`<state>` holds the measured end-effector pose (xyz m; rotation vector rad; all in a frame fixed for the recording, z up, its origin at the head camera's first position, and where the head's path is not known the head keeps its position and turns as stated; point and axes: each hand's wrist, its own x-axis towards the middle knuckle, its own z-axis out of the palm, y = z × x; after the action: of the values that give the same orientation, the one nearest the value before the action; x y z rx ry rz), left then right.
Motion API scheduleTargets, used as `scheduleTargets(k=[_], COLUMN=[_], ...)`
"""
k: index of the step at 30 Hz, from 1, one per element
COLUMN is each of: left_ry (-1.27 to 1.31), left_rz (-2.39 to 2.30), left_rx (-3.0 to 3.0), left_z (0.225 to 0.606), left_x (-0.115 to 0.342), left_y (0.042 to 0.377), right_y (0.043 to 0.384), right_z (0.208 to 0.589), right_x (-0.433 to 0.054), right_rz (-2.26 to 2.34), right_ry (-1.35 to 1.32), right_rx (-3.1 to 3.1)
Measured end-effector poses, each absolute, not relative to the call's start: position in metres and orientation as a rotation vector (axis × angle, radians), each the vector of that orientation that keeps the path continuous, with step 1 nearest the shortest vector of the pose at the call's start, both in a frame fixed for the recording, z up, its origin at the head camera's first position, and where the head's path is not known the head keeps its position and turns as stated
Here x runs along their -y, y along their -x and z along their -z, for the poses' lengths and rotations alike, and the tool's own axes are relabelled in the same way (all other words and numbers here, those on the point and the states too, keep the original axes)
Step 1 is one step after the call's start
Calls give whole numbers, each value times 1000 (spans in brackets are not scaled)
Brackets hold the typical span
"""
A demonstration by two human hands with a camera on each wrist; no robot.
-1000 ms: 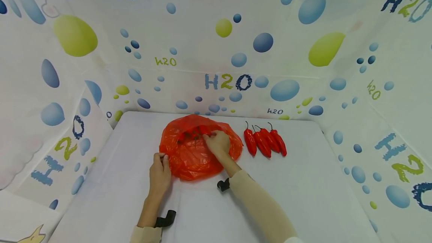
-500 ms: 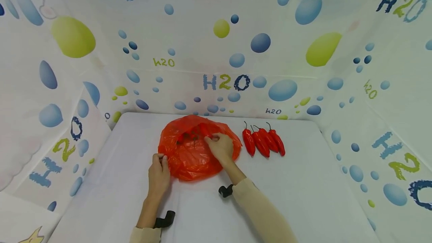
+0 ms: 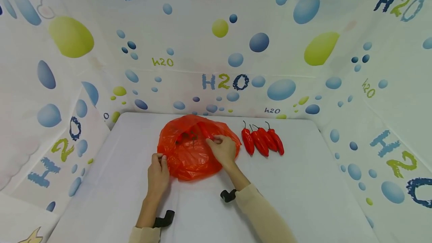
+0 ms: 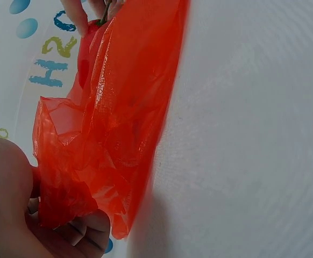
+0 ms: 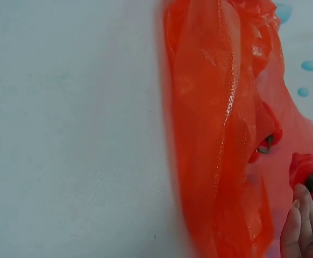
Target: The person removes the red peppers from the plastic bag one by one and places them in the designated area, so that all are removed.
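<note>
Evidently the careful part here is steering a single red chili pepper (image 3: 204, 129) through the mouth of a thin orange-red plastic bag (image 3: 197, 164) without snagging it. The right hand (image 3: 223, 150) pinches this pepper at its green-stemmed end, between thumb and fingers, while its body points away toward the bag's interior. The left hand (image 3: 158, 173) has fingers and thumb curled round a gathered fold of the bag's near left edge. The bag sits on the white table (image 3: 303, 183), its mouth gaping toward the person, and more red chili peppers (image 3: 184, 137) show inside, though their number cannot be told. Just to the right of the bag, four loose chili peppers (image 3: 259, 143) lie side by side, stems toward the back wall (image 3: 182, 85).

To do this well, the left hand should, I judge, hold its fold firmly but without tugging, so the opening stays wide and the light film does not slide. The right hand does best with a narrow, gentle pinch close to the stem and the pepper lined up with the opening. The likeliest trouble is a hooked stem catching the plastic and dragging the rim along.
</note>
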<state>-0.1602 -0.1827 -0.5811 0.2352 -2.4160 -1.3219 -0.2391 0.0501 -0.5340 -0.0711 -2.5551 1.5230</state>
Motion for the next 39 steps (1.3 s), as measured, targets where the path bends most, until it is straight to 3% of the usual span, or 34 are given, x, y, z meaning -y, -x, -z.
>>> scheduleTargets(k=[27, 39], left_ry=[-211, -223], left_rz=[1320, 1317], left_rx=[2390, 2408], left_z=[582, 580], left_x=[182, 180], left_y=[161, 161], right_y=[207, 190], right_z=[531, 535], right_x=[-77, -110], right_rz=[-1666, -1657], right_ry=[197, 239], right_rx=[2460, 2377])
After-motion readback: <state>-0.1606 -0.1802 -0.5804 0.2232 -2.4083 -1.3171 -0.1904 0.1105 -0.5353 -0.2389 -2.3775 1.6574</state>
